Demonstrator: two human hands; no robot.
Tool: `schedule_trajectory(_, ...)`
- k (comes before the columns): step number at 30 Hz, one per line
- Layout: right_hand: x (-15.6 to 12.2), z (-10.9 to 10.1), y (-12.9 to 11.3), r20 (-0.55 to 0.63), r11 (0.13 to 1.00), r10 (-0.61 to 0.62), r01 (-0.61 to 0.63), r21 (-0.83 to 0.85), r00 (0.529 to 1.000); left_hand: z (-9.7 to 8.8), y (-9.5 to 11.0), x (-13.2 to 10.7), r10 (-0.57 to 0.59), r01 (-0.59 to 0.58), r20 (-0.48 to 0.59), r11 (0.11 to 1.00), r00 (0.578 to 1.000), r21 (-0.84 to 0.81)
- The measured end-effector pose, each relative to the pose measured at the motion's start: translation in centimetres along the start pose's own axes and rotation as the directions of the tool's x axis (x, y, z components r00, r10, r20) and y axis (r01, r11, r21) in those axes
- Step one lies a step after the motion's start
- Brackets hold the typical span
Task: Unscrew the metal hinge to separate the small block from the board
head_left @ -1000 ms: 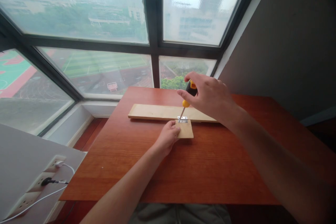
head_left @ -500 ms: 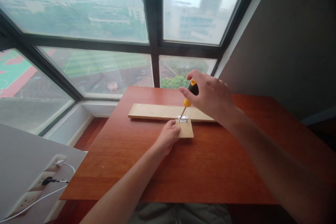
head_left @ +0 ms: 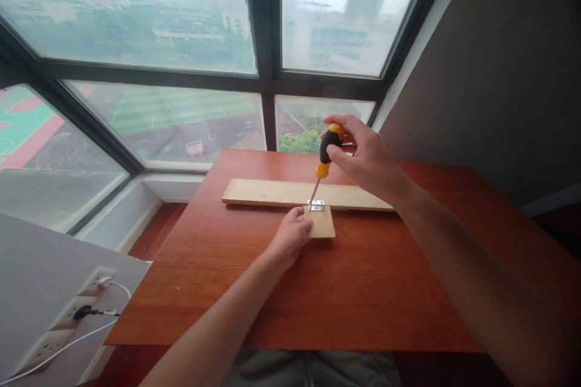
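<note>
A long pale wooden board [head_left: 272, 193] lies across the far part of a red-brown table [head_left: 354, 290]. A small square wooden piece [head_left: 323, 224] butts against its near edge, and a small metal hinge [head_left: 316, 205] sits across the joint. My left hand [head_left: 290, 238] is closed on the left edge of the small piece and presses it down. My right hand [head_left: 365, 154] grips the black-and-yellow handle of a screwdriver [head_left: 323, 160], which stands nearly upright with its tip on the hinge.
Large windows with dark frames [head_left: 265, 91] rise behind the table. A grey wall [head_left: 499, 84] stands on the right. At lower left a white power strip [head_left: 68, 320] holds a black plug and a white cable. The table's left edge drops to the floor.
My right hand has turned on the screwdriver handle and risen slightly, so more of the handle shows. The left hand and the wooden pieces have stayed put.
</note>
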State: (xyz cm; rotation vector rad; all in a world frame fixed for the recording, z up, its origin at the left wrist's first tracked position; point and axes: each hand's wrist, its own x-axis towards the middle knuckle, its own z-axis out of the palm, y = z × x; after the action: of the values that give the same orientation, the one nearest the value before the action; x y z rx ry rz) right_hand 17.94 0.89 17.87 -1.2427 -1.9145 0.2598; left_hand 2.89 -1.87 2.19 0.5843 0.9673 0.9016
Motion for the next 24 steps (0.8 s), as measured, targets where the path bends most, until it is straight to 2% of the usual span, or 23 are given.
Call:
schedule_trajectory(5,0.1,-1.1,0.2,-0.097,0.996,0.038,-0.046,-0.081,0.995,-0.1,-0.2,0.1,0.004,-0.004,0.003,1.000,1.000,-0.001)
schedule_trajectory(8,-0.1,-1.2,0.2,-0.085,0.995,0.067,-0.073,-0.068,0.994,-0.1,-0.2,0.1,0.013,-0.013,0.009,1.000,1.000,-0.001)
schedule_trajectory(10,-0.3,-0.6,0.5,0.008,0.997,0.068,-0.068,-0.021,0.998,-0.1,-0.2,0.0,0.013,-0.013,0.011,1.000,1.000,0.002)
schedule_trajectory(12,-0.7,0.7,0.9,0.168,0.997,0.075,-0.071,-0.031,0.983,-0.1,-0.1,0.0,0.007,-0.007,0.008,1.000,1.000,0.001)
schedule_trajectory(14,-1.3,2.5,1.5,0.288,0.983,0.090,-0.038,-0.182,0.953,0.0,-0.1,-0.1,0.003,-0.003,0.008,1.000,1.000,-0.003)
schedule_trajectory(16,-1.9,4.4,2.3,0.433,0.920,0.178,0.007,-0.392,0.884,0.0,-0.1,0.0,0.004,-0.004,0.012,1.000,1.000,-0.011)
schedule_trajectory(18,-2.6,6.1,2.9,0.484,0.814,0.292,0.052,-0.579,0.825,0.0,-0.1,0.0,0.007,-0.007,0.016,1.000,1.000,-0.017)
schedule_trajectory(21,-3.2,7.6,3.6,0.519,0.780,0.344,0.069,-0.621,0.783,-0.2,-0.3,0.2,0.011,-0.011,0.024,1.000,1.000,-0.022)
schedule_trajectory(24,-3.2,7.9,3.8,0.552,0.777,0.343,0.101,-0.621,0.760,-0.3,-0.4,0.3,0.015,-0.014,0.028,1.000,1.000,-0.026)
